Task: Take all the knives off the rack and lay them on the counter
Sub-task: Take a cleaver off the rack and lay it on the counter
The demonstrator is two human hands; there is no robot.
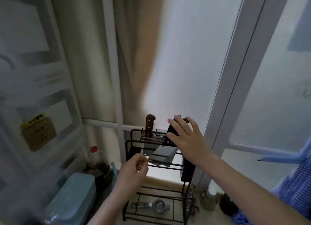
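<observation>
A black wire rack (134, 137) stands on the counter by the window. A knife with a brown wooden handle (149, 123) sits upright in its top slots. A cleaver with a black handle and a wide steel blade (162, 155) hangs tilted across the rack's front, handle up to the right. My right hand (186, 139) wraps loosely over that black handle, thumb below and fingers above. My left hand (133, 171) is raised at the blade's lower left corner, thumb and forefinger pinched close to it; whether they touch the steel is unclear.
A metal squeezer (156, 206) lies on the rack's bottom shelf, and a black holder (187, 171) hangs on its right side. Left of the rack are a red-capped bottle (93, 151) and a teal container (74, 196). A glass jar (208, 201) stands to the right.
</observation>
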